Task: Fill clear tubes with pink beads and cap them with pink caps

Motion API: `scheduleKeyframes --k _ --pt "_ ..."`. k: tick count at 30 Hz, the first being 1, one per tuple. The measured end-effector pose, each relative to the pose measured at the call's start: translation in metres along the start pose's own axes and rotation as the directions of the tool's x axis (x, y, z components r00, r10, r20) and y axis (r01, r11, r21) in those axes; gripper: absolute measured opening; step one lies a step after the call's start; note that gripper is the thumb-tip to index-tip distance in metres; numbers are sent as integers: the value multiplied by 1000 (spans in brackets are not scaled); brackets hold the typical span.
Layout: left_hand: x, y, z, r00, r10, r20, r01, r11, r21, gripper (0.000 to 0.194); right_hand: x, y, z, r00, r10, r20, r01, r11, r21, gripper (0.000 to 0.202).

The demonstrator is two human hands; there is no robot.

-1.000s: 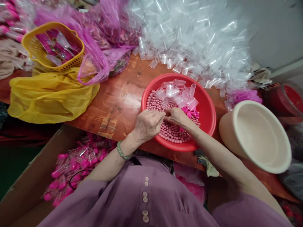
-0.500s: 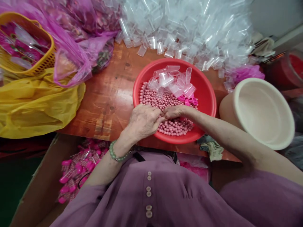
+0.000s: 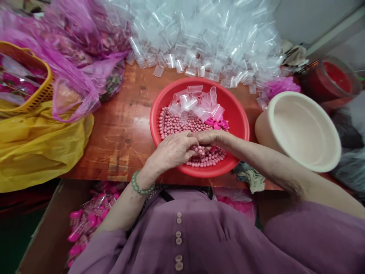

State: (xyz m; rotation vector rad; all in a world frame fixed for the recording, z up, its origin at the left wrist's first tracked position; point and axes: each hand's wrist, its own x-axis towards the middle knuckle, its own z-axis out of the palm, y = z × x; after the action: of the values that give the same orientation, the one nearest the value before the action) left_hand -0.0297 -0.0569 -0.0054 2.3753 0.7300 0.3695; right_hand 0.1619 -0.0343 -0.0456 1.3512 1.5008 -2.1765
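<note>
Pink bead cluster (image 3: 199, 149), pinched between the thumb and fingers of the left hand (image 3: 171, 150), sits over the near half of the red basin (image 3: 242, 131). Its exposed end faces right, toward the right hand (image 3: 207, 137); fingers hide the rest, so its long axis cannot be told. The right hand is bent over beside it, fingertips meeting the left; whether it grips anything cannot be told. Around them, loose beads (image 3: 176, 123) cover the basin floor, with clear tubes (image 3: 195, 102) at the far side and bright pink pieces (image 3: 218, 122) to the right. The basin's near rim lies close to the front edge of the wooden table (image 3: 119, 129). Bare wood opens leftward as far as the yellow bag (image 3: 48, 144). On the right, the cream basin (image 3: 302, 133) stands just beside; behind, the tube heap (image 3: 199, 34) leaves little room.
</note>
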Motion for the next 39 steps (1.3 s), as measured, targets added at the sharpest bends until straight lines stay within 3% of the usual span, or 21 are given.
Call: scheduleKeyframes --k 3,7,10,12,15,18,21,24,28,30,31,33,35,37,39 --pt "2 -6 -1 990 75 -122 -97 978 -185 10 -13 -6 -2 996 -26 -90 27 1000 6 9" --pt "-2 -7 -6 977 12 -214 -84 940 -331 4 -37 -18 -4 955 -139 -262 112 987 -117 12" --pt "-7 -5 -6 979 -32 -201 -63 892 -448 5 -49 -19 1 850 -267 -455 197 961 -196 29" --pt "-10 -3 -5 974 -62 -217 -60 854 -516 8 -53 -17 5 779 -341 -526 311 939 -149 38" --pt "-11 -2 -4 960 -135 -245 -37 808 -588 14 -55 -14 11 716 -435 -546 490 870 -51 40" --pt "-10 0 -5 962 -164 -220 -15 771 -637 18 -56 -14 15 673 -487 -556 580 814 -10 36" --pt "-8 2 -7 968 -177 -178 1 712 -703 17 -57 -15 17 648 -520 -556 638 769 24 35" --pt "-5 1 -7 970 -208 -123 18 568 -823 18 -57 -15 17 651 -541 -532 647 762 16 38" --pt "-2 -5 -6 966 -251 -64 43 396 -917 27 -57 -14 13 636 -545 -546 556 815 -165 35" --pt "-1 -8 -7 961 -275 -44 48 319 -946 36 -59 -11 11 624 -532 -572 386 847 -367 31" --pt "-1 -10 -7 960 -277 -30 53 287 -956 40 -60 -9 11 640 -514 -570 248 841 -480 28" --pt "-1 -12 -8 963 -268 0 68 245 -967 44 -61 -5 13 707 -448 -547 -50 740 -671 27" --pt "-1 -13 -8 968 -250 15 70 212 -975 44 -59 -1 16 771 -368 -520 -244 584 -775 27" --pt "-1 -14 -8 973 -231 14 57 185 -981 43 -54 0 20 798 -308 -518 -339 481 -808 24" --pt "-1 -14 -8 976 -218 5 45 177 -983 44 -48 -1 23 807 -259 -531 -391 440 -809 24"
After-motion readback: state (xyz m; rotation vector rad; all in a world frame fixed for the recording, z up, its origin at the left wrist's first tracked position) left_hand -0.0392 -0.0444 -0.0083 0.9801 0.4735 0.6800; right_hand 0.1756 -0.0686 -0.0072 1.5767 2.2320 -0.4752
